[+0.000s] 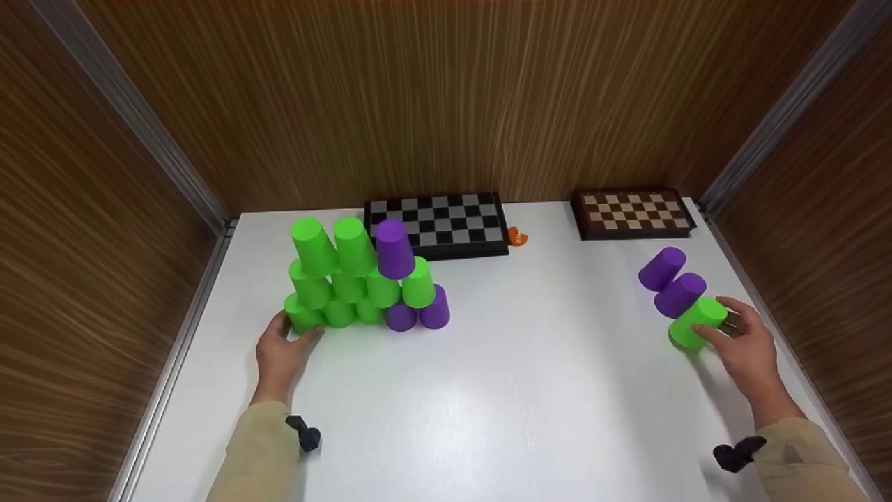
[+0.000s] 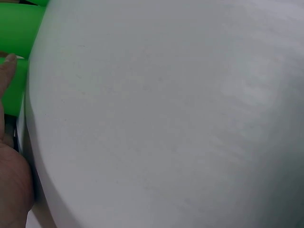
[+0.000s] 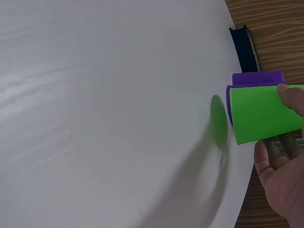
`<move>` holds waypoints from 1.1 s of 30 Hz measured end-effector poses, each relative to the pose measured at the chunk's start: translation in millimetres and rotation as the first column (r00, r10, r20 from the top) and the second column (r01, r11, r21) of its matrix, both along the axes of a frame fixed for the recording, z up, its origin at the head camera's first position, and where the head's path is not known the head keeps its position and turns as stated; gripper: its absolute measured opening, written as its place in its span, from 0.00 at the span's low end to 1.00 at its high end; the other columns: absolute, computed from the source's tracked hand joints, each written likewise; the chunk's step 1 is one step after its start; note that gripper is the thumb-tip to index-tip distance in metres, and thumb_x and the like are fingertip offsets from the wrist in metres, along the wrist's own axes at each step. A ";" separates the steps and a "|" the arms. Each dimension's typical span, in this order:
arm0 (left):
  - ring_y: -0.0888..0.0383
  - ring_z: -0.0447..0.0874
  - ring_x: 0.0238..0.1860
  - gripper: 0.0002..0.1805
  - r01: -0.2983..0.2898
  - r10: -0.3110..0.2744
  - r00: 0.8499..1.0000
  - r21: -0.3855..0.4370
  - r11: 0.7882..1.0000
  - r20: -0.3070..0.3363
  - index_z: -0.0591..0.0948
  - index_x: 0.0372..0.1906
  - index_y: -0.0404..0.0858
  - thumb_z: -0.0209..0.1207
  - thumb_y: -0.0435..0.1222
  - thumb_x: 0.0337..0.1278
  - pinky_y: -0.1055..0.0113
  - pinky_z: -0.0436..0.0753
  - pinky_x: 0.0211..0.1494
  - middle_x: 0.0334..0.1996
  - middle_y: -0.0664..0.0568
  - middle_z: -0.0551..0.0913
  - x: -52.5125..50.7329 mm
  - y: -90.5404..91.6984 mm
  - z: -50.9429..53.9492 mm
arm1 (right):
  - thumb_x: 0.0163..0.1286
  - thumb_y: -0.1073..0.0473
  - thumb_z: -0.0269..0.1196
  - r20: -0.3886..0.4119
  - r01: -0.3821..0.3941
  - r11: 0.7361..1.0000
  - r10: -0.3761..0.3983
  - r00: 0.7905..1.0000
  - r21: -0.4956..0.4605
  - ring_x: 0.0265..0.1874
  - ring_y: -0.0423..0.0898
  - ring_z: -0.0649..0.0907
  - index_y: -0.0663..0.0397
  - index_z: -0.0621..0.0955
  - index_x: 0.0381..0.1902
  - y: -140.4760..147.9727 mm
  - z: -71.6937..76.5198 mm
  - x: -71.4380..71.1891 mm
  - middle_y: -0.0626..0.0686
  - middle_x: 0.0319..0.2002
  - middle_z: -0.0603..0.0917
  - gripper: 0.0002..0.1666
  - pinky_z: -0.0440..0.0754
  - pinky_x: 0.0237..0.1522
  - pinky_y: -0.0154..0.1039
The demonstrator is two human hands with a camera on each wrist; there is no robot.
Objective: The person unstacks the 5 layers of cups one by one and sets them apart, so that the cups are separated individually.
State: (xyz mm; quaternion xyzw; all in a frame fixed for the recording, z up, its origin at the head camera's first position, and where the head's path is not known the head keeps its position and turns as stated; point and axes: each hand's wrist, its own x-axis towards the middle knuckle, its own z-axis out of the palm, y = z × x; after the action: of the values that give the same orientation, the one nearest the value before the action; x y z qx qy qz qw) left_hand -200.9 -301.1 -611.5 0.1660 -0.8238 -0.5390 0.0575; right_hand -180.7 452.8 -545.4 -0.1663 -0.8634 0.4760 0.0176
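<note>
Upside-down cups stand stacked in three rows at the left, mostly green, with a purple cup (image 1: 395, 249) at the right end of the top row and two purple ones at the right of the bottom row. My left hand (image 1: 281, 352) curves its thumb and fingers round the leftmost bottom green cup (image 1: 304, 314); in the left wrist view the hand (image 2: 13, 180) is partly cut off. At the right, my right hand (image 1: 751, 348) grips a green cup (image 1: 699, 323) between thumb and fingers, beside two purple cups (image 1: 679, 295). The right wrist view shows this green cup (image 3: 261, 113) close up.
A black and grey checkered board (image 1: 446, 223) lies at the back behind the stack, with a small orange piece (image 1: 517, 237) at its right. A brown and cream checkered board (image 1: 633, 212) lies at the back right. Wood-grained walls surround the white table (image 1: 488, 390).
</note>
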 end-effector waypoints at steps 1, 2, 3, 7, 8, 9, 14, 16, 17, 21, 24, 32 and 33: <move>0.40 0.61 0.81 0.45 0.001 -0.001 1.000 -0.001 1.000 0.003 0.67 0.80 0.35 0.75 0.44 0.63 0.51 0.63 0.84 0.79 0.37 0.67 0.0 0.2 0.4 | 0.72 0.45 0.73 -0.003 0.000 1.000 0.000 1.000 -0.002 0.76 0.69 0.68 0.45 0.63 0.83 1.2 -1.5 0.5 0.70 0.78 0.65 0.49 0.82 0.56 0.23; 0.41 0.61 0.81 0.46 0.000 0.000 1.000 0.000 1.000 0.006 0.67 0.80 0.35 0.75 0.44 0.63 0.51 0.63 0.84 0.79 0.37 0.67 -0.2 0.2 0.3 | 0.73 0.46 0.73 -0.009 -0.001 1.000 0.001 1.000 -0.004 0.76 0.69 0.68 0.46 0.63 0.83 2.3 -3.2 1.1 0.70 0.78 0.65 0.48 0.82 0.56 0.22; 0.41 0.61 0.81 0.46 0.001 -0.001 1.000 -0.001 1.000 0.008 0.66 0.80 0.35 0.75 0.44 0.64 0.52 0.62 0.84 0.79 0.37 0.66 -0.5 -0.1 0.0 | 0.73 0.47 0.73 -0.016 -0.003 1.000 0.003 1.000 -0.004 0.76 0.68 0.69 0.46 0.63 0.83 3.1 -4.9 1.9 0.69 0.78 0.66 0.48 0.81 0.55 0.21; 0.41 0.60 0.81 0.45 0.004 -0.004 1.000 -0.002 1.000 0.021 0.66 0.81 0.36 0.74 0.43 0.64 0.53 0.62 0.84 0.79 0.38 0.66 -0.8 -0.8 0.0 | 0.71 0.54 0.75 -0.084 0.015 0.999 -0.017 0.996 -0.034 0.66 0.46 0.79 0.46 0.68 0.79 6.7 -13.0 3.7 0.51 0.65 0.80 0.43 0.79 0.52 0.18; 0.41 0.60 0.81 0.45 0.005 -0.005 1.000 -0.001 1.000 0.021 0.66 0.81 0.36 0.74 0.43 0.64 0.53 0.62 0.84 0.79 0.38 0.66 -0.7 -0.8 0.0 | 0.71 0.56 0.75 -0.103 0.018 0.999 -0.022 0.994 -0.047 0.62 0.39 0.79 0.46 0.69 0.78 7.4 -14.6 4.0 0.44 0.60 0.81 0.43 0.79 0.51 0.17; 0.41 0.59 0.81 0.45 0.008 -0.008 1.000 0.000 1.000 0.022 0.66 0.81 0.36 0.74 0.43 0.65 0.53 0.61 0.85 0.80 0.38 0.66 -0.6 -1.1 0.0 | 0.70 0.57 0.75 -0.118 0.021 0.998 -0.028 0.993 -0.056 0.58 0.34 0.78 0.46 0.70 0.77 8.2 -16.1 4.1 0.38 0.56 0.79 0.41 0.78 0.51 0.17; 0.42 0.58 0.82 0.45 0.007 -0.007 1.000 0.012 1.000 0.025 0.66 0.81 0.36 0.74 0.43 0.65 0.53 0.61 0.85 0.80 0.39 0.64 0.5 -0.8 0.3 | 0.70 0.57 0.75 -0.133 0.019 0.996 -0.031 0.991 -0.089 0.54 0.29 0.76 0.42 0.71 0.74 10.8 -18.7 3.0 0.28 0.51 0.75 0.39 0.77 0.51 0.16; 0.42 0.59 0.82 0.45 0.005 -0.006 1.000 0.012 1.000 0.024 0.66 0.80 0.36 0.74 0.43 0.64 0.53 0.61 0.85 0.80 0.39 0.65 0.7 -0.9 -0.1 | 0.70 0.56 0.75 -0.118 0.020 0.997 -0.030 0.993 -0.081 0.57 0.32 0.77 0.40 0.71 0.74 11.4 -18.5 2.0 0.30 0.52 0.75 0.39 0.77 0.50 0.16; 0.42 0.59 0.82 0.45 0.005 -0.005 1.000 0.013 1.000 0.023 0.66 0.80 0.36 0.74 0.43 0.64 0.54 0.61 0.85 0.80 0.39 0.64 0.9 -0.9 -0.2 | 0.71 0.55 0.75 -0.110 0.021 0.997 -0.029 0.993 -0.076 0.58 0.33 0.77 0.40 0.71 0.75 11.7 -18.3 1.4 0.32 0.54 0.76 0.39 0.78 0.51 0.16; 0.41 0.59 0.82 0.45 0.002 -0.002 1.000 0.011 1.000 0.011 0.66 0.80 0.35 0.74 0.42 0.64 0.54 0.61 0.85 0.80 0.38 0.65 0.2 -1.4 -1.2 | 0.72 0.52 0.74 -0.078 0.023 0.999 -0.025 0.997 -0.033 0.65 0.44 0.77 0.41 0.69 0.76 12.6 -16.7 -0.4 0.42 0.60 0.76 0.40 0.78 0.51 0.17; 0.42 0.59 0.82 0.45 0.000 0.000 1.000 0.007 1.000 0.013 0.66 0.80 0.36 0.74 0.42 0.64 0.53 0.61 0.85 0.80 0.39 0.65 -0.8 -1.5 -2.0 | 0.73 0.51 0.73 -0.057 0.020 1.000 -0.021 0.998 -0.007 0.70 0.53 0.75 0.42 0.67 0.78 13.3 -15.8 -1.4 0.50 0.65 0.75 0.42 0.79 0.52 0.18; 0.42 0.59 0.81 0.45 0.002 -0.003 1.000 0.009 1.000 0.015 0.66 0.81 0.37 0.74 0.44 0.64 0.53 0.61 0.85 0.80 0.39 0.65 -1.3 -2.1 -3.5 | 0.76 0.50 0.70 -0.033 -0.048 0.999 0.048 0.998 -0.005 0.77 0.70 0.66 0.42 0.54 0.87 15.7 -11.5 -2.1 0.71 0.80 0.61 0.52 0.78 0.60 0.21; 0.42 0.59 0.81 0.45 0.005 -0.005 1.000 0.010 1.000 0.015 0.66 0.81 0.37 0.74 0.44 0.64 0.53 0.61 0.85 0.80 0.39 0.65 -1.4 -2.2 -2.9 | 0.76 0.49 0.70 -0.029 -0.060 0.998 0.060 0.998 -0.005 0.77 0.72 0.65 0.40 0.52 0.88 16.1 -9.8 -2.0 0.72 0.80 0.59 0.54 0.78 0.60 0.21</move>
State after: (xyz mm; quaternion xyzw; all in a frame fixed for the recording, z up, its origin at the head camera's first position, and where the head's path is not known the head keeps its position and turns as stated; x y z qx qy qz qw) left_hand -202.3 -303.3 -614.4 0.1683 -0.8220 -0.5418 0.0492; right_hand -182.8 468.9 -555.2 -0.1336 -0.8662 0.4813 0.0154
